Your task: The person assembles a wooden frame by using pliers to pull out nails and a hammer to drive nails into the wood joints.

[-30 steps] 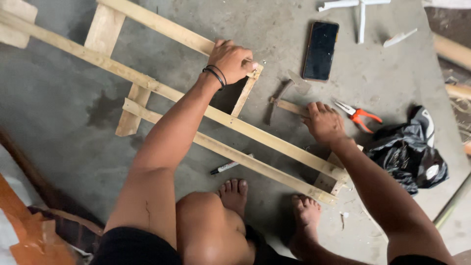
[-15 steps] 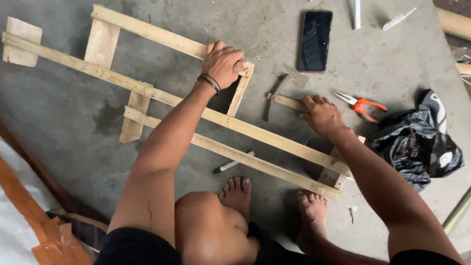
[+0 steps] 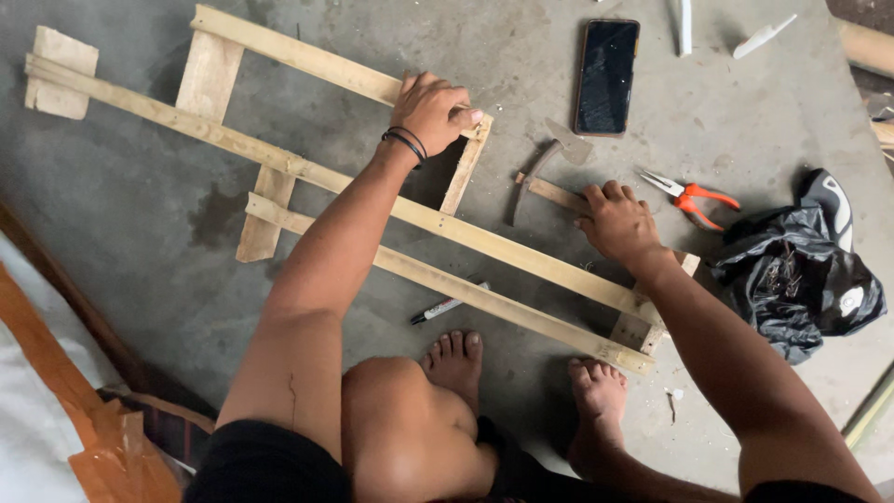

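Observation:
A frame of pale wooden slats (image 3: 279, 168) lies on the concrete floor, running from the upper left to the lower right. My left hand (image 3: 433, 112), with dark bands at the wrist, presses down on the frame's upper corner, where a short crosspiece (image 3: 464, 172) meets the top slat. My right hand (image 3: 616, 222) is closed around the wooden handle of a hammer (image 3: 540, 182), whose dark metal head lies on the floor just beyond the frame. My bare feet rest near the frame's lower slat.
A dark phone (image 3: 607, 76) lies face up beyond the hammer. Orange-handled pliers (image 3: 694, 197) sit to the right, beside a crumpled black plastic bag (image 3: 801, 279). A marker (image 3: 447, 305) lies under the lower slat. Orange and white material (image 3: 56, 410) is at the lower left.
The view has shifted, so the frame sits lower and further right in the picture. My right hand has settled onto the hammer handle; my left hand stays on the frame corner.

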